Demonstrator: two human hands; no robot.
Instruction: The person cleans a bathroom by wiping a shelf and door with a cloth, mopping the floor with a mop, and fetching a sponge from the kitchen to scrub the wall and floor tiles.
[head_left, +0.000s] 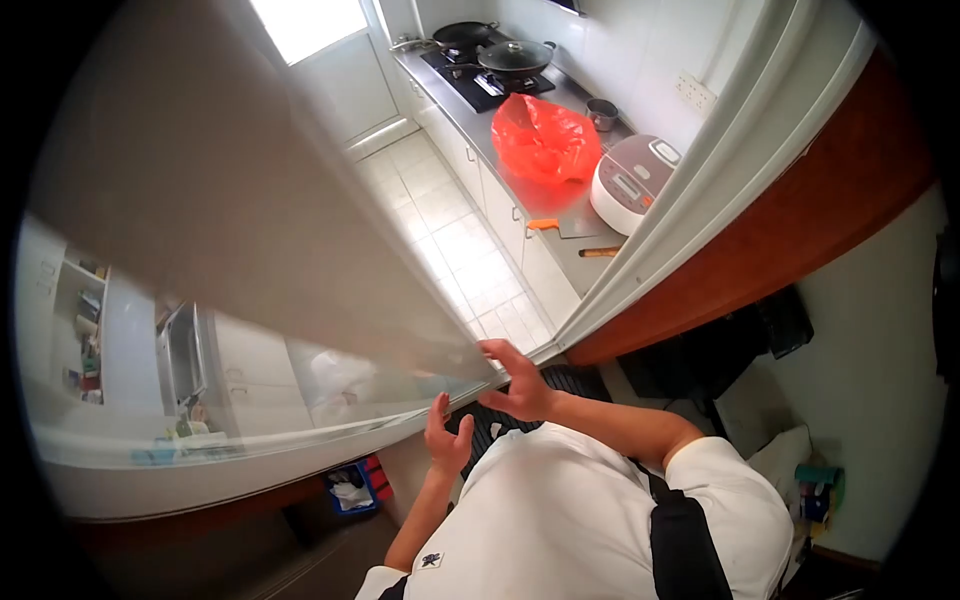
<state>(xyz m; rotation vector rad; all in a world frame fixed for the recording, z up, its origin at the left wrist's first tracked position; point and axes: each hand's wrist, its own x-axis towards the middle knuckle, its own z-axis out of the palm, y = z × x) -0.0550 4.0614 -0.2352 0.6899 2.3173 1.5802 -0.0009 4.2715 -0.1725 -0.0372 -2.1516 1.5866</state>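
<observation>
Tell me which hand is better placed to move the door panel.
Right hand, probably: it is at the edge of the door panel; the left hand is farther from that edge.

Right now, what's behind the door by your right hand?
Through the clear part of the door, a sink and white cabinets show. Its wide, blurry part covers whatever is straight behind it, so that's hidden.
</observation>
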